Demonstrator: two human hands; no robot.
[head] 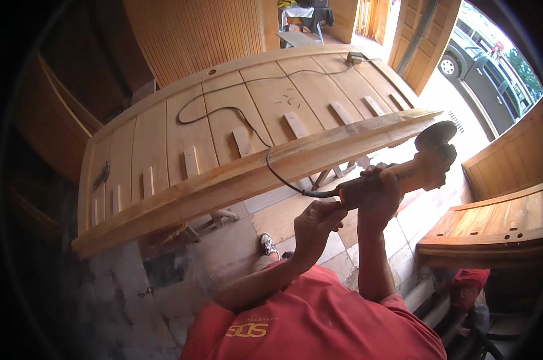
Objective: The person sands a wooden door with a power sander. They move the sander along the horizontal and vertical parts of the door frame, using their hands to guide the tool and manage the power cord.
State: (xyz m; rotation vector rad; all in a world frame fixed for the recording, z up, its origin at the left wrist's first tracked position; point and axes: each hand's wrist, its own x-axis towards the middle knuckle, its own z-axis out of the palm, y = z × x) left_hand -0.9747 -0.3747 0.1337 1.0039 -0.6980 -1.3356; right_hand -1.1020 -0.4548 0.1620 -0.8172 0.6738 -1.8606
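My right hand (379,198) is wrapped around the body of an orange and black angle grinder (408,177), holding it in the air in front of my chest. Its round disc (435,133) points up and away, to the right. At the grinder's rear end, my left hand (317,225) has thumb and fingers pinched against the casing; what the fingertips touch is partly hidden. A black power cord (282,177) leaves that end and loops across a large panelled wooden door (226,130), which lies flat beyond my hands.
A long wooden beam (253,168) runs along the door's near side, with short wood strips (242,141) beside it. A plug connector (355,57) and small loose pieces (289,98) lie on the door. Wooden trestles (217,218) stand beneath. Another wooden door (492,220) is at right; a vehicle (492,76) stands outside.
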